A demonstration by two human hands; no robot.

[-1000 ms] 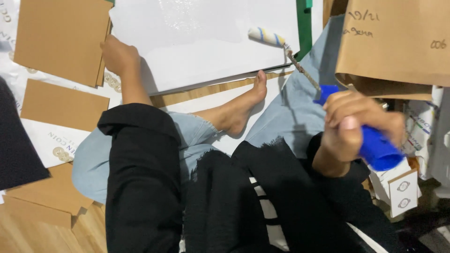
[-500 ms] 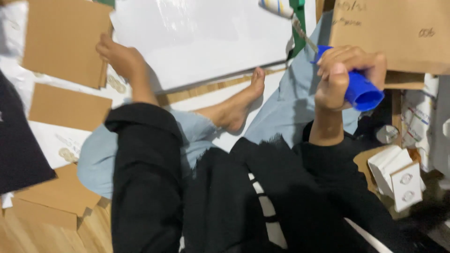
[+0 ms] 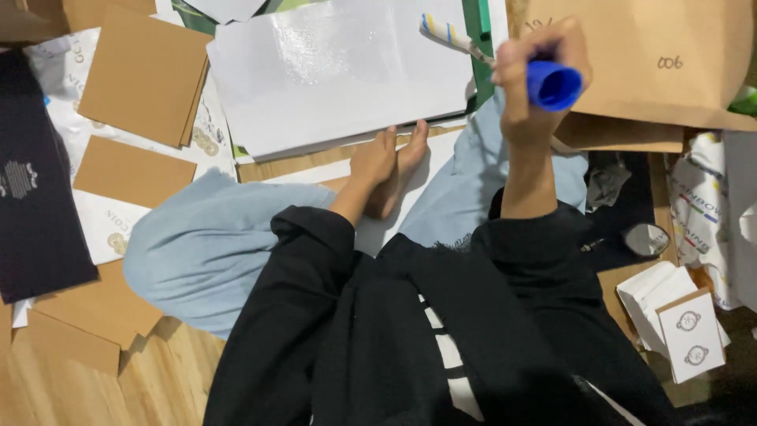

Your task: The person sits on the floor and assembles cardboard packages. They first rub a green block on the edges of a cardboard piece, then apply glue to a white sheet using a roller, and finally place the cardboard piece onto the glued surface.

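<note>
A large glossy white board (image 3: 339, 75) lies on the floor in front of me. My right hand (image 3: 530, 79) is raised over its right edge, gripping the blue handle (image 3: 554, 84) of a small paint roller. The striped roller head (image 3: 443, 31) hovers at the board's top right corner. My left hand (image 3: 372, 160) lies flat at the board's near edge, right beside my bare foot (image 3: 406, 170), holding nothing. Black sleeves cover both my arms, and my legs are in light blue trousers (image 3: 213, 244).
Brown cardboard sheets (image 3: 142, 75) and a dark sheet (image 3: 39, 189) lie to the left. A big brown envelope (image 3: 662, 55) sits at the top right. Small white boxes (image 3: 678, 312) and a round lid (image 3: 645, 239) rest at the lower right on the wooden floor (image 3: 158, 379).
My left hand came off the board's far left corner and now rests at the near edge by my foot. My right hand lifted the roller higher, handle end toward me.
</note>
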